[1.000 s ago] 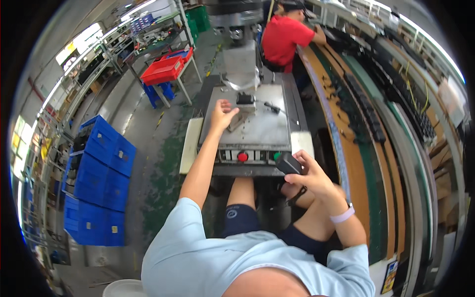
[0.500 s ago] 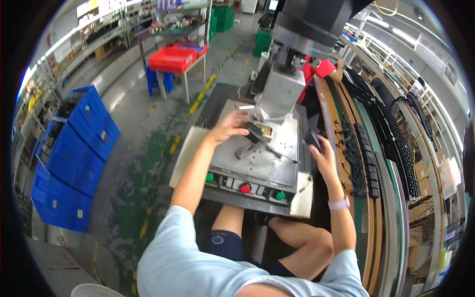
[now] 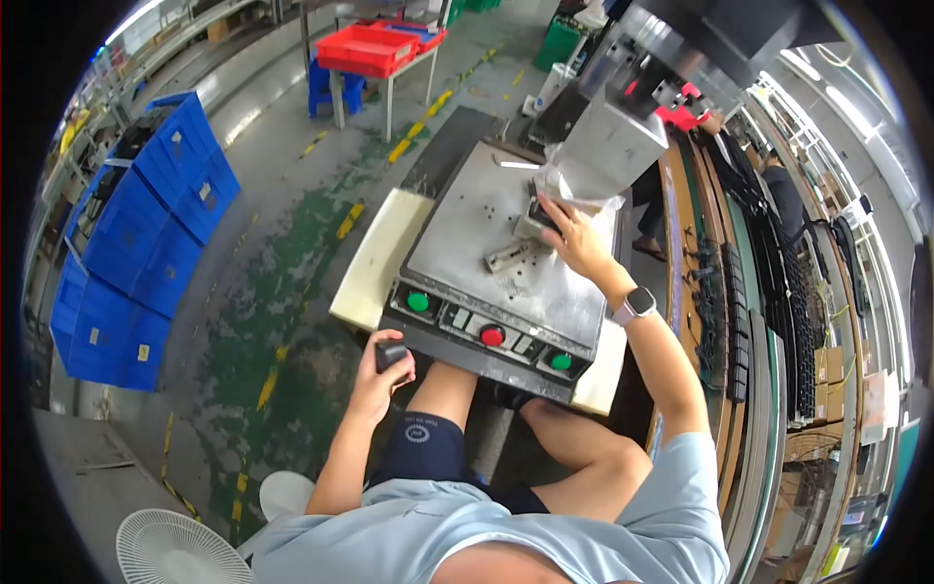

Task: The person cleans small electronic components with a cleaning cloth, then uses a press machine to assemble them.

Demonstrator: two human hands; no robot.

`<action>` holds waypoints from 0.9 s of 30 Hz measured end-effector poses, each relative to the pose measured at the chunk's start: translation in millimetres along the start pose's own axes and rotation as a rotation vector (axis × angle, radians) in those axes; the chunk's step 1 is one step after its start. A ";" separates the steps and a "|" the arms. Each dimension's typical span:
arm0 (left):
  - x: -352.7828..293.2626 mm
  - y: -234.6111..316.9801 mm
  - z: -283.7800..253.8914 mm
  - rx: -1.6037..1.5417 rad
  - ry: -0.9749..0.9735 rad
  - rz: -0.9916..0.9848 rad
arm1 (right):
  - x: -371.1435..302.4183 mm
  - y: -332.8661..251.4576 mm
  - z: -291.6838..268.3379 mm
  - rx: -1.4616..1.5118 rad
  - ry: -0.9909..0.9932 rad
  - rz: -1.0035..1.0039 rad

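My left hand (image 3: 370, 389) is drawn back to the front left of the machine, above my thigh, its fingers closed round a small black plastic part (image 3: 391, 352). Over the metal bed (image 3: 457, 234), my right hand (image 3: 582, 243) reaches to the small fixture (image 3: 529, 228) under the press head (image 3: 615, 146). A second black part (image 3: 538, 212) sits at that fixture, between my right thumb and fingers; the fingers partly hide it. Clear plastic film (image 3: 556, 185) hangs round the lower end of the head. A metal clamp piece (image 3: 508, 257) lies just in front of the fixture.
Along the machine's front are a red button (image 3: 492, 336) and green buttons (image 3: 417, 302). Blue bins (image 3: 146, 243) stand at the left, a red tray (image 3: 365, 51) on a table beyond. On the right runs a long bench (image 3: 686, 292) with black parts; other people are beside it.
My left hand has moved from the fixture back toward my lap with a black part. My right hand has carried the other black part from the right side in to the fixture. The view has shifted.
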State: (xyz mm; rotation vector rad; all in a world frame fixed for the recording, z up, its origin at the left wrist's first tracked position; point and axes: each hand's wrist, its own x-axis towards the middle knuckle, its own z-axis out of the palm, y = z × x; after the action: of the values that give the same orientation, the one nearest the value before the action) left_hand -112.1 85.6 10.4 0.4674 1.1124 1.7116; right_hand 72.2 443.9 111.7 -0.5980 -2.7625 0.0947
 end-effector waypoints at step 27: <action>9.0 -17.9 53.0 0.843 -0.658 -0.190 | -435.3 15.1 -255.6 -0.296 0.579 1.114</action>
State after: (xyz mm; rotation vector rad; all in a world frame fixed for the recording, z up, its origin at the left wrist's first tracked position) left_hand -67.6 119.2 20.3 1.2876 1.2705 0.7444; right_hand 534.8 277.3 227.2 -1.8178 -1.6275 -0.2131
